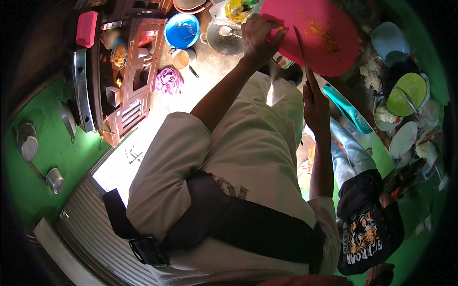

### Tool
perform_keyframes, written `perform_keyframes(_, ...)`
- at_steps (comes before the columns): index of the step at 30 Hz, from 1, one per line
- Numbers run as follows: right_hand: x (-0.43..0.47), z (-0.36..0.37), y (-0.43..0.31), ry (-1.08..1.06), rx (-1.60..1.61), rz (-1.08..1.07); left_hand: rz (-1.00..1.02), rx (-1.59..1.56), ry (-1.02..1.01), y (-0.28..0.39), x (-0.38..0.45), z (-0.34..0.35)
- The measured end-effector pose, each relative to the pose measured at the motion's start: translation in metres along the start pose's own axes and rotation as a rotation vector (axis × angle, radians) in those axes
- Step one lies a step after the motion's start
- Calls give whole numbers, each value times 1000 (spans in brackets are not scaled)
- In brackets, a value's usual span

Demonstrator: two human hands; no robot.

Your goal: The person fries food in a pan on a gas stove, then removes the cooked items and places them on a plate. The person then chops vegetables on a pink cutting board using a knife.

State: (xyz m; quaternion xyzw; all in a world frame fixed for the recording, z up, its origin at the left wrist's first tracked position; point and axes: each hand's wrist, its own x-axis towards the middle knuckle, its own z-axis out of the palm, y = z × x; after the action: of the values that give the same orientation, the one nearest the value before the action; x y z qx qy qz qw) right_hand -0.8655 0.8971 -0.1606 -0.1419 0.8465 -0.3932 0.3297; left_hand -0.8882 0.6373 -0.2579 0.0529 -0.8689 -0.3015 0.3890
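Observation:
My right hand grips the handle of a kitchen knife, whose long blade points away from me over a pink cutting board. At the board's left edge, my left hand pinches a small orange piece between thumb and fingers, mostly covered by them. Finely chopped orange bits, possibly carrot, lie scattered across the right part of the board. The knife tip is a short way right of my left fingertips.
Left of the board are a wok with a ladle, a blue basin, a saucepan and a wooden cabinet. Bowls, including a green one, crowd the right side. Another person is close by on my right.

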Motion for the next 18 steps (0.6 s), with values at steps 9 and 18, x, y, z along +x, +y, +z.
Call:
perform_keyframes(9, 10, 11, 8, -93, 911, 212, 9, 68, -15, -3, -11, 4)
perform_keyframes(18, 11, 33, -3, 255, -30, -105, 6, 100, -29, -3, -10, -1)
